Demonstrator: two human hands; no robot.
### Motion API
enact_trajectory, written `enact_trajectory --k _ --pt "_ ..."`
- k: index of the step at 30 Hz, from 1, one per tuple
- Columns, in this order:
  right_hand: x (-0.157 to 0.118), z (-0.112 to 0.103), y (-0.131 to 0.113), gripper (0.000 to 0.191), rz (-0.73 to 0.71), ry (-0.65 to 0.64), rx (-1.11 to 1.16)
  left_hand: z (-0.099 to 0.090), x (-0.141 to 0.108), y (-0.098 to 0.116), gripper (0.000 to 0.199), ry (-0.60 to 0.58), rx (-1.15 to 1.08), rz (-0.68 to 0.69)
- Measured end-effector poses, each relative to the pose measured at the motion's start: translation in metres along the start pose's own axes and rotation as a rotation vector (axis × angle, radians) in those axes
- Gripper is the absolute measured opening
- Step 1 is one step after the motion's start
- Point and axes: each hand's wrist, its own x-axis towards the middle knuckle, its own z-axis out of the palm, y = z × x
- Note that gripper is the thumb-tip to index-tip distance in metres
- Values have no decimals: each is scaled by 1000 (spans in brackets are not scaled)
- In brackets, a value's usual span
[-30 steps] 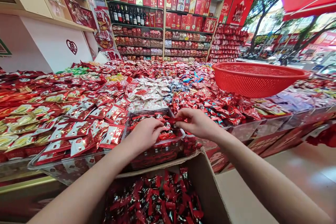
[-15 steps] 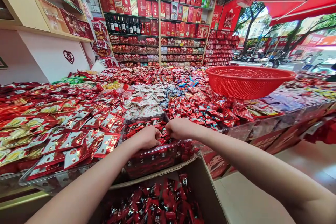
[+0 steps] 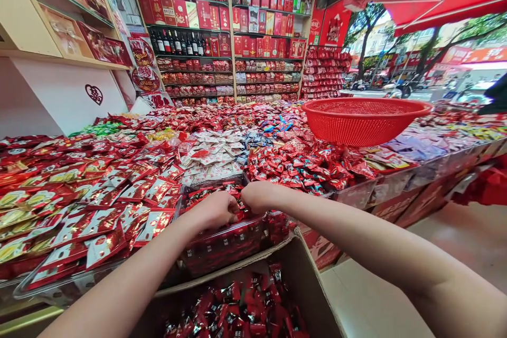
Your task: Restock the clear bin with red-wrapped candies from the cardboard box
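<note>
Side by side, both hands reach into a clear plastic bin [image 3: 227,240] of small red-wrapped candies [image 3: 206,194]. My left hand [image 3: 218,208] is closed over the candies near the bin's front edge, fingers curled down and thumb low; what it grips is hidden. My right hand [image 3: 255,198] bends in at the bin's right side, its fingers curled and their tips out of sight among the candies. Below my forearms stands an open cardboard box [image 3: 317,285] with more red-wrapped candies [image 3: 233,306] inside.
Heaps of red sachets [image 3: 106,245] lie to the left, white packets [image 3: 212,153] behind the bin. A red plastic basket [image 3: 364,127] rests on the candy piles to the right. Shelves with bottles and boxes [image 3: 198,16] stand at the back. Tiled floor [image 3: 356,290] shows lower right.
The whole view has shifted slightly, with the scene sliding left. My right hand has sunk a little deeper among the candies; my left hand stays curled in the bin.
</note>
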Motion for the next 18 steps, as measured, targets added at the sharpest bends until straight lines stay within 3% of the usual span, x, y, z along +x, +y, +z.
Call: enact_trajectory --k 18 --pt "-10 -6 -2 27 -82 -41 -57 2 -3 -1 21 25 -44 32"
